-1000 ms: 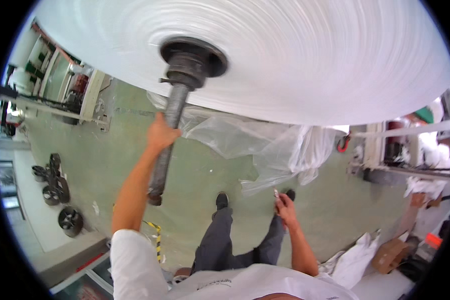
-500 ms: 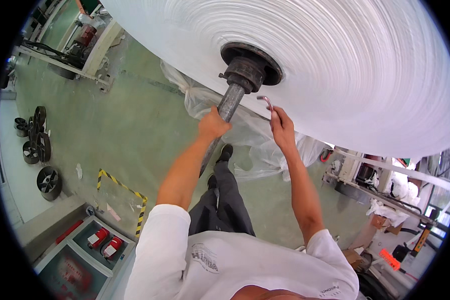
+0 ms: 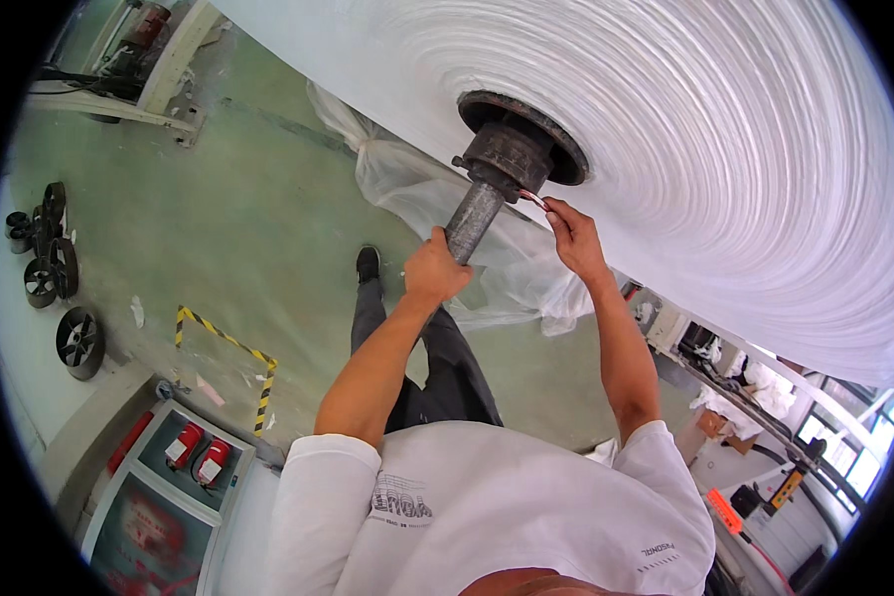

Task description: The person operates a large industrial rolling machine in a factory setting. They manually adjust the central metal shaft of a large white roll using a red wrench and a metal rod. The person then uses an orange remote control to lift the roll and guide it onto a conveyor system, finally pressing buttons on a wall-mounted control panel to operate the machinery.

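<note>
A huge roll of white material [image 3: 685,149] fills the upper right. From its core a grey metal shaft [image 3: 473,221] sticks out toward me, passing through a dark collar [image 3: 507,157] in front of a round black flange [image 3: 566,149]. My left hand [image 3: 437,270] is wrapped round the shaft below the collar. Between the fingers of my right hand [image 3: 576,238] is a bent hex key [image 3: 534,200], its tip at the lower right side of the collar. Whether the tip sits in a screw, I cannot tell.
Clear plastic sheeting [image 3: 407,189] hangs and trails beneath the roll. Black wheels [image 3: 79,343] lie at the left wall. A cabinet [image 3: 159,497] with red extinguishers [image 3: 210,461] stands lower left, near yellow-black floor tape [image 3: 228,338]. Machine frames [image 3: 174,60] stand at upper left and right.
My right hand has brought the hex key up against the collar. The left hand keeps its grip on the shaft. One foot has stepped out to the left, and the view has shifted.
</note>
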The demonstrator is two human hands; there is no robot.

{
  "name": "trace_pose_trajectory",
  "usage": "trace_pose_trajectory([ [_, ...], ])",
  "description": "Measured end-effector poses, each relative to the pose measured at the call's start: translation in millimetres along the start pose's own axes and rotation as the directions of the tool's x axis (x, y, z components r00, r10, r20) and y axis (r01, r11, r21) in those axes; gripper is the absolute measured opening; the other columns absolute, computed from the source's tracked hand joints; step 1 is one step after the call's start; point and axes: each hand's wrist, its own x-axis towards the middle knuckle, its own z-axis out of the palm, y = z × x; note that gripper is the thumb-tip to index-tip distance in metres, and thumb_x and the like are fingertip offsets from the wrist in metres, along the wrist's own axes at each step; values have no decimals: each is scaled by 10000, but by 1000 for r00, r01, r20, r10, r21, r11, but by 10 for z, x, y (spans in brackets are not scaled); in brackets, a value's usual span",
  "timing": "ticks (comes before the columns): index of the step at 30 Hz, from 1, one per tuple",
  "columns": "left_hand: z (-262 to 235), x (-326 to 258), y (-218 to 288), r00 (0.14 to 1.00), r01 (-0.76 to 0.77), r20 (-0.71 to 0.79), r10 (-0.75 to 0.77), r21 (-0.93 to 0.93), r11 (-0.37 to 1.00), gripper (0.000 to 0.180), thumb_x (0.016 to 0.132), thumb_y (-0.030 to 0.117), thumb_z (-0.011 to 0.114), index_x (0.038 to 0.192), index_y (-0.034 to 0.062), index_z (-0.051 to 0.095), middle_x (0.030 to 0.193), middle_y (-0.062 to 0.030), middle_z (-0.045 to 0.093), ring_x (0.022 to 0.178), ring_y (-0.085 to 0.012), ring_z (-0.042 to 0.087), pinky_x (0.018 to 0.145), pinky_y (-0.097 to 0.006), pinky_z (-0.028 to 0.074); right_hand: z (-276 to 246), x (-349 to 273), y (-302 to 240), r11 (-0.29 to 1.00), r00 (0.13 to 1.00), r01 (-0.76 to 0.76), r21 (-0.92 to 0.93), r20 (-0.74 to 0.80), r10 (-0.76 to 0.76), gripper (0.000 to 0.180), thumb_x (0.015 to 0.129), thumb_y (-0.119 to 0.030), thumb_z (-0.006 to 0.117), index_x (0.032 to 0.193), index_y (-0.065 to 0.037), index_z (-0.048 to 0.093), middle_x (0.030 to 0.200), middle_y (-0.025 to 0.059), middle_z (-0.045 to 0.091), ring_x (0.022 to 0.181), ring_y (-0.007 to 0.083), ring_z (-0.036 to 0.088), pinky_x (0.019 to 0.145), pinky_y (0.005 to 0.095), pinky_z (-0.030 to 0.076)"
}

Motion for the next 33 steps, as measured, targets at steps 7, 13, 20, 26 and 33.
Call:
trace_pose_trajectory([
  [7, -47, 14, -31, 995, 30, 94, -27, -24, 999, 522, 637, 243, 684, 1037, 16, 436, 899, -211, 620, 841, -392, 619, 757, -455, 492, -111, 95, -44, 997, 987, 20, -74, 159, -8, 207, 879, -76, 539, 1070, -27, 602, 896, 157, 639, 776, 312, 611, 712, 331, 480],
  [13, -92, 100, -86, 983, -1, 180, 22, -120, 993, 591, 611, 227, 670, 1108, 18, 429, 867, -229, 629, 841, -417, 609, 761, -465, 476, 70, -27, -137, 972, 970, -236, -3, 67, 235, 184, 893, -96, 534, 1050, -34, 606, 694, 101, 544, 625, 155, 474, 598, 273, 412],
  [20, 11, 75, -139, 996, -39, 80, 48, -107, 993, 547, 613, 216, 688, 1043, 17, 415, 844, -218, 610, 804, -417, 612, 729, -479, 492, 841, -364, -367, 671, 787, -517, 531, -14, 617, 309, 969, -325, 441, 809, -62, 465, 614, -8, 432, 515, 88, 380, 461, 256, 336],
  [26, -10, 10, -124, 995, -66, 62, 72, -93, 993, 502, 687, 287, 683, 1001, 16, 400, 862, -219, 584, 787, -410, 617, 687, -491, 505, 996, -25, -1107, -9, 616, -277, 961, 185, 765, 320, 974, -368, 411, 804, -97, 406, 607, -19, 328, 482, 92, 307, 414, 243, 283],
  [33, 10, 69, -94, 989, -27, 142, 36, -63, 998, 498, 781, 411, 595, 1015, 20, 394, 942, -237, 587, 840, -402, 615, 712, -509, 495, 1209, 918, -1252, -252, 724, 350, 902, -90, 684, 226, 961, -164, 370, 759, -77, 425, 649, 32, 427, 534, 166, 406, 589, 312, 428],
])
